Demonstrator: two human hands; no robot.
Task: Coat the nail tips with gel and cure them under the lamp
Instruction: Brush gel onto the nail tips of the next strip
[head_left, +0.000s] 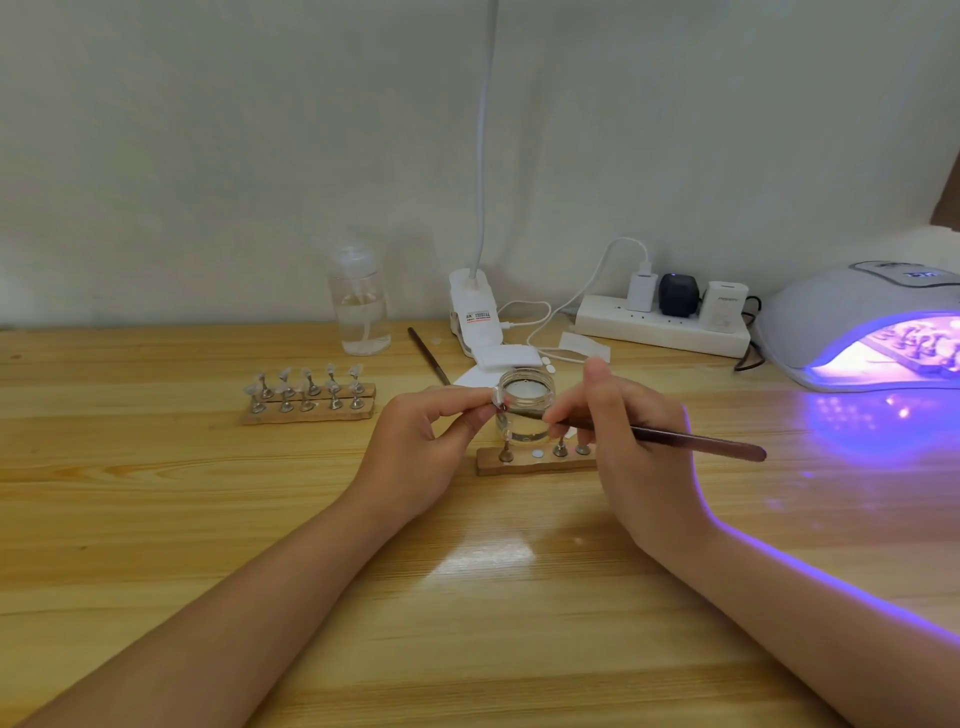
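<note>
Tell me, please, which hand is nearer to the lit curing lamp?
Right. The right hand, holding the brush, sits closer to the lamp; the left hand is farther.

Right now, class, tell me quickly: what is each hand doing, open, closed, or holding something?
Left hand: closed, pinching a nail tip on its stand.
Right hand: closed, holding the brush.

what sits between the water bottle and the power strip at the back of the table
In the head view, the white clip lamp base and its looping white cable lie between the bottle and the power strip.
</note>
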